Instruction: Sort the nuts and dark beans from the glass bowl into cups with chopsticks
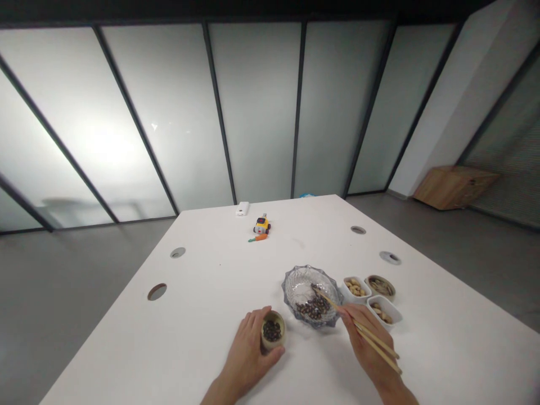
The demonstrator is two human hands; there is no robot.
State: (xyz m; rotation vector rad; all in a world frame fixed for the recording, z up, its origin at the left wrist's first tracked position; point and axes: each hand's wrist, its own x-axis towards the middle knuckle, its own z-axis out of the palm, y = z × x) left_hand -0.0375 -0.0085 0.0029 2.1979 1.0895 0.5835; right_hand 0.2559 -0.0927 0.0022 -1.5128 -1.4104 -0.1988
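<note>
My left hand (pixel 250 350) is wrapped round a small round cup (pixel 282 336) that holds dark beans (pixel 271 331). In my right hand (pixel 368 340) is a pair of wooden chopsticks (pixel 377 342). Their tips reach into a clear glass bowl (pixel 295 281) with a scalloped rim, among the dark beans (pixel 315 306) heaped at its near side. Whether the tips pinch a bean is too small to tell. The bowl stands just beyond and to the right of the cup.
Right of the bowl are two white dishes of nuts (pixel 355 287) and a round dish (pixel 381 286) with pale pieces. Farther back lie a toy carrot (pixel 259 238), a yellow toy car (pixel 262 225) and a white box-like device (pixel 242 208). The white table (pixel 202 315) has several round holes.
</note>
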